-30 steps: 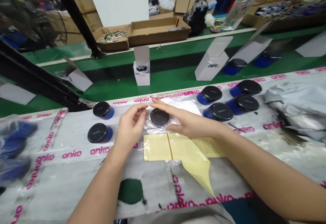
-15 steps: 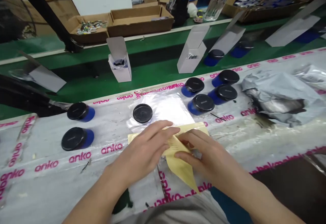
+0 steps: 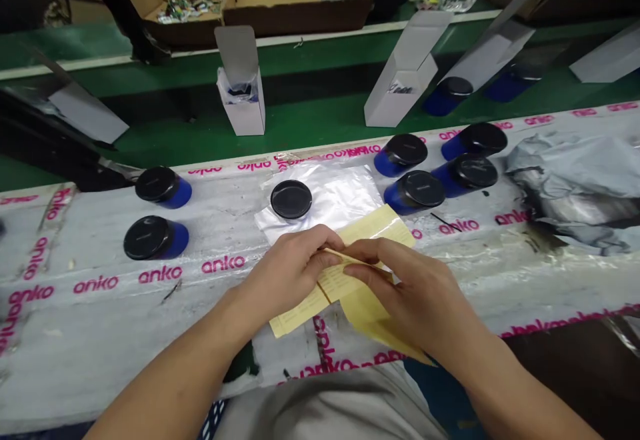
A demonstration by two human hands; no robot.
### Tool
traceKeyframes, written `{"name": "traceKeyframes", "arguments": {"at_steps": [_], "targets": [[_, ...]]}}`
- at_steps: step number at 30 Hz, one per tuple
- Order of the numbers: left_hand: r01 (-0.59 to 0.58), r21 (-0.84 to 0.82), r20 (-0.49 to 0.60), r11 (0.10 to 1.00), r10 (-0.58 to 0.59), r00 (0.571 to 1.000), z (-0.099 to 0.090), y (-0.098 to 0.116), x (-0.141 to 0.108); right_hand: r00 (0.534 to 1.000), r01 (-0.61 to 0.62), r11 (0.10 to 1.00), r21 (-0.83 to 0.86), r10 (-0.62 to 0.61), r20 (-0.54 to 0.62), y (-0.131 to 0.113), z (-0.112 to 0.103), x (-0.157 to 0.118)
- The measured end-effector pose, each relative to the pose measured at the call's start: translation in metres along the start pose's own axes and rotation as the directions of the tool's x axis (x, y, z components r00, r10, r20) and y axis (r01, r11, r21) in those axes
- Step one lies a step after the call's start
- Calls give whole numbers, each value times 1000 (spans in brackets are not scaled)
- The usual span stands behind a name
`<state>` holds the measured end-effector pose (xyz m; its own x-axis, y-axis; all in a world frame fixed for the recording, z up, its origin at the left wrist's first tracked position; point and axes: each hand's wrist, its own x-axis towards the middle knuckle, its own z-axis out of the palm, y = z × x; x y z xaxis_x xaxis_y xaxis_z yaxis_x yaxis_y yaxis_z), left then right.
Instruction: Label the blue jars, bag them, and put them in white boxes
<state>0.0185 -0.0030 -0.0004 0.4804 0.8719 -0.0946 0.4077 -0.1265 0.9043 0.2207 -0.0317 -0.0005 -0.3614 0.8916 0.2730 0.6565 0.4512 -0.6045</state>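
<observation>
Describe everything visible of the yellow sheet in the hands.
The yellow sheet looks thin and flexible, like paper or film, with rows of faint, unreadable print and a narrow brown line across it. It lies slanted over the covered worktop, its far part reaching the shiny plastic film. The left hand and right hand pinch its middle; a loose flap curls towards the person.

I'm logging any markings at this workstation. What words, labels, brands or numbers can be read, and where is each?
"anko": pink, repeated across the pale bench covering.
Yellow sheet: rows of print, too small to read.
Black lids on the blue containers: faint marks, too small to read.
I can make out no numbers.
</observation>
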Motion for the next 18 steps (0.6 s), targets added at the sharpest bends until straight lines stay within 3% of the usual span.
{"name": "traceKeyframes", "arguments": {"at_steps": [6,14,18], "targets": [[5,9,87,1000,-5,996,-8,6,0,995,51,998,-42,-55,-87,2,6,-1],[35,-4,40,999,-35,999,-4,6,0,958,266,955,-133,-277,-74,5,7,-11],[19,-2,53,1000,-19,998,-6,6,0,968,229,965,-126,-240,-79,3,6,-9]]}}
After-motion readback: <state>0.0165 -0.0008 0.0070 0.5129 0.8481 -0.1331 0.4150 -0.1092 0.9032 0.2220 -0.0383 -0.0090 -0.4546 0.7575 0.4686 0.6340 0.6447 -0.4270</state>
